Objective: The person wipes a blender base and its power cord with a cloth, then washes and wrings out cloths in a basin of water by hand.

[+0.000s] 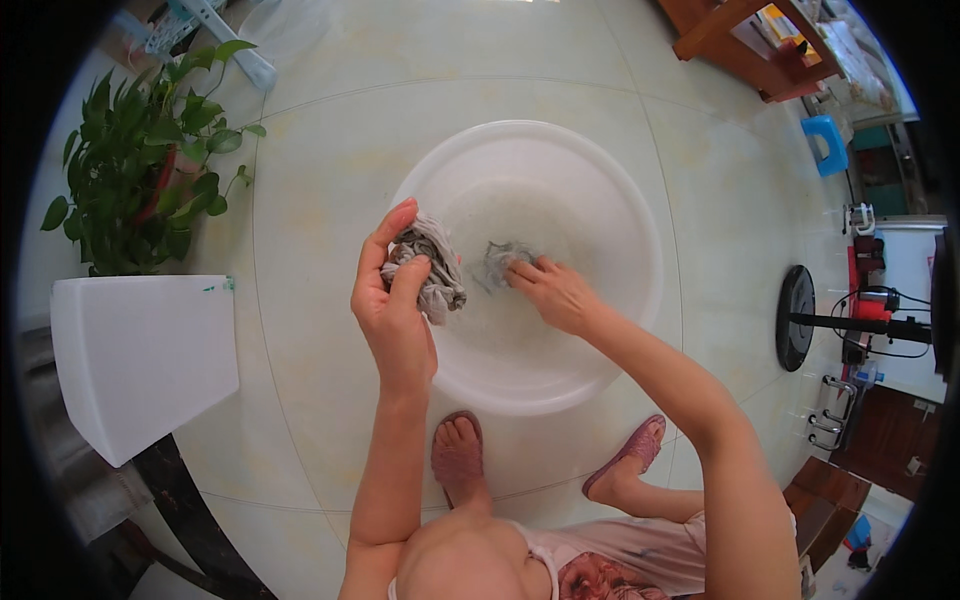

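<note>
A large white plastic basin (517,386) stands on the tiled floor, holding cloudy water. My left hand (397,285) is closed around a bunched grey cloth (435,259), raised over the basin's left side. On the right, my right hand (551,289) reaches down to the water near the middle of the basin. Its fingertips are on a second crumpled grey piece (506,259), which looks like wet cloth lying in the water. Whether those fingers grip it or only press on it is hard to see.
My feet in pink slippers (459,457) stand near the basin's lower edge. To the left is a leafy plant (142,165) in a white square planter (150,352). A black round stand base (795,319), a blue stool (826,144) and wooden furniture (727,45) are to the right.
</note>
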{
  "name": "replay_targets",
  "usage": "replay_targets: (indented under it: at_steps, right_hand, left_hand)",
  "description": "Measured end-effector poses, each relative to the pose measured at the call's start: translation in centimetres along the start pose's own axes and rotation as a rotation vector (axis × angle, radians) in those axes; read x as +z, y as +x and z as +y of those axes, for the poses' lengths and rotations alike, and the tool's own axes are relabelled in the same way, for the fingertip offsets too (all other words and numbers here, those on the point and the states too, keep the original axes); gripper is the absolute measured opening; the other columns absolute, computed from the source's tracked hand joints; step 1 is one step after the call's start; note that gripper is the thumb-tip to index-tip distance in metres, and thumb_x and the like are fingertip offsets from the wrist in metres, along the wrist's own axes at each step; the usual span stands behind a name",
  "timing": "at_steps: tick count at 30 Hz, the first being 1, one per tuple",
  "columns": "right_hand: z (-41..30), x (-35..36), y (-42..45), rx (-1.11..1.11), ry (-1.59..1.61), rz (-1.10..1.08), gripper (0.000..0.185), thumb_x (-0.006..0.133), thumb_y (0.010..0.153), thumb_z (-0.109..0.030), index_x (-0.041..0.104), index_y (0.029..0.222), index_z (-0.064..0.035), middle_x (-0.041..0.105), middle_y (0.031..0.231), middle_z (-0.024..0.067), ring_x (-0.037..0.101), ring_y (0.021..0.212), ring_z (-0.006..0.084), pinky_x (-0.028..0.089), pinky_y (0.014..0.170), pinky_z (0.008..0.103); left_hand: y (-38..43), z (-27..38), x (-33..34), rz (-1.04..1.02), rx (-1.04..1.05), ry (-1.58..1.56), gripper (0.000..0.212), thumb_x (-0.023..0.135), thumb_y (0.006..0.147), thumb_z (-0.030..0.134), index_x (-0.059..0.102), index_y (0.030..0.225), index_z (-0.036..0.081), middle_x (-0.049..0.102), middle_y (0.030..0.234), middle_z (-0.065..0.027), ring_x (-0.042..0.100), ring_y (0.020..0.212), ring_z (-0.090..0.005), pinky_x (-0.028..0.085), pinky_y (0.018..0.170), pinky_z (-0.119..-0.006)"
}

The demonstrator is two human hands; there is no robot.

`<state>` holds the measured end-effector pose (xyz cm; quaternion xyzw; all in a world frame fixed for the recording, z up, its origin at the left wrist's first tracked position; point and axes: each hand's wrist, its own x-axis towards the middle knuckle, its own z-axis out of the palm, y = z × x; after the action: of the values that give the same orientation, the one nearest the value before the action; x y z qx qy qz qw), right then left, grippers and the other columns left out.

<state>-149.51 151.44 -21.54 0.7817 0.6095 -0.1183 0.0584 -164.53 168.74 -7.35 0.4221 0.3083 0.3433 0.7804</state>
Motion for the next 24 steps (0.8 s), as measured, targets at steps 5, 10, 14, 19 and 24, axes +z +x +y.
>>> replay_targets:
  at_steps: [5, 10, 14, 19, 24]
  right_hand:
    - [1.2, -7.0, 1.2, 0.695, 0.912, -0.038, 0.04, 0.061, 0.081, -0.017, 0.054, 0.12, -0.0121, 0.052, 0.122, 0.013, 0.049, 0.109, 0.0301, 0.046, 0.084, 0.0399]
    - [-1.0, -1.0, 2.1, 0.564, 0.359, 0.202, 0.051, 0.063, 0.08, -0.03, 0.049, 0.127, -0.015, 0.042, 0.133, 0.015, 0.038, 0.122, 0.0336, 0.038, 0.096, 0.0475]
    - [-2.7, -0.4, 2.6, 0.228, 0.102, -0.179, 0.051, 0.063, 0.08, -0.031, 0.048, 0.127, -0.0183, 0.029, 0.144, 0.0135, 0.02, 0.134, 0.037, 0.03, 0.099, 0.0591]
    - [-1.2, 0.5, 2.1, 0.486, 0.5, 0.104, 0.038, 0.056, 0.082, -0.009, 0.055, 0.118, -0.0167, 0.047, 0.129, 0.0113, 0.044, 0.117, 0.0308, 0.041, 0.091, 0.0463]
    - [-0.8, -5.7, 0.9, 0.606, 1.663, 0.154, 0.033, 0.04, 0.077, 0.006, 0.062, 0.097, -0.0088, 0.058, 0.101, 0.0058, 0.053, 0.074, 0.0127, 0.046, 0.064, 0.0286]
  left_hand:
    - [0.0, 0.9, -0.5, -0.021, -0.031, -0.044, 0.039, 0.041, 0.08, -0.002, 0.052, 0.117, -0.003, 0.051, 0.125, -0.0136, 0.056, 0.101, -0.0176, 0.054, 0.081, -0.036]
    - [0.1, -0.2, 0.2, -0.034, -0.088, -0.117, 0.039, 0.041, 0.079, -0.002, 0.051, 0.117, -0.004, 0.052, 0.124, -0.0144, 0.056, 0.102, -0.0189, 0.054, 0.08, -0.037]
    - [-0.2, -0.1, -0.2, -0.039, -0.119, -0.1, 0.04, 0.041, 0.079, -0.001, 0.051, 0.118, -0.004, 0.052, 0.124, -0.0145, 0.056, 0.105, -0.0202, 0.055, 0.081, -0.038]
    - [-0.2, 0.0, 0.3, -0.06, -0.162, -0.12, 0.039, 0.04, 0.08, -0.001, 0.051, 0.117, -0.005, 0.052, 0.124, -0.0149, 0.056, 0.106, -0.0215, 0.055, 0.081, -0.038]
    - [-0.5, 0.4, 0.4, -0.061, -0.18, -0.16, 0.039, 0.041, 0.079, 0.0, 0.051, 0.117, -0.005, 0.052, 0.124, -0.0154, 0.058, 0.104, -0.0218, 0.055, 0.08, -0.037]
